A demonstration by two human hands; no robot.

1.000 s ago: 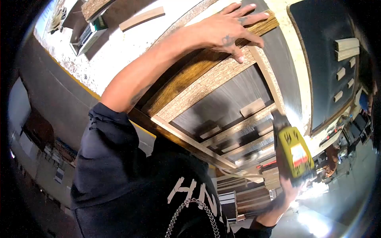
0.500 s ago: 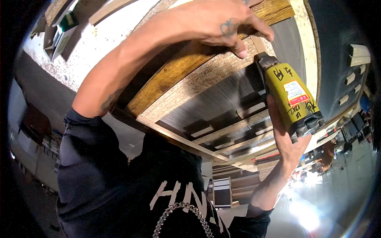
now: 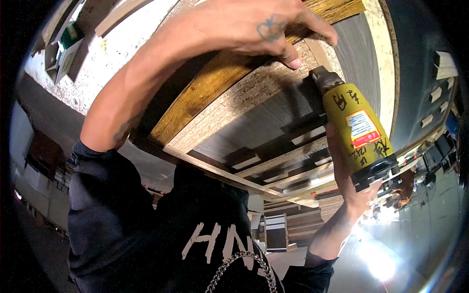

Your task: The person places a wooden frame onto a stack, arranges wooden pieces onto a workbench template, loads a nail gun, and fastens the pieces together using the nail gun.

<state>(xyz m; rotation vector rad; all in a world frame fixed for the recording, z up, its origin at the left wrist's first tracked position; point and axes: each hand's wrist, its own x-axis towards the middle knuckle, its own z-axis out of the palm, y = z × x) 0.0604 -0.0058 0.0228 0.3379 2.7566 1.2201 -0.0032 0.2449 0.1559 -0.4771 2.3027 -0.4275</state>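
Note:
My left hand (image 3: 281, 29) reaches over a wooden frame. Its index finger and thumb are spread apart against the brown wood-grain strip (image 3: 205, 90) and the particle-board strip (image 3: 229, 97). My right hand (image 3: 359, 198) is wrapped round a yellow power tool (image 3: 359, 127) with handwriting and a label on its body; the tool hides most of the fingers. The tool's dark metal nose is close to my left thumb, by a short pale wood piece (image 3: 316, 52) that lies across a dark grey panel (image 3: 361, 46).
Small wooden blocks (image 3: 445, 66) line a dark panel at the right. At upper left a green-and-white box (image 3: 66, 49) lies on a speckled white surface (image 3: 122, 49). Stacked boards (image 3: 305, 222) stand beyond the frame, and a bright light shines at lower right.
The view has shifted a little. The yellow tool is slightly lower, still in my right hand, and its nose appears a little further left. My left thumb has moved slightly left.

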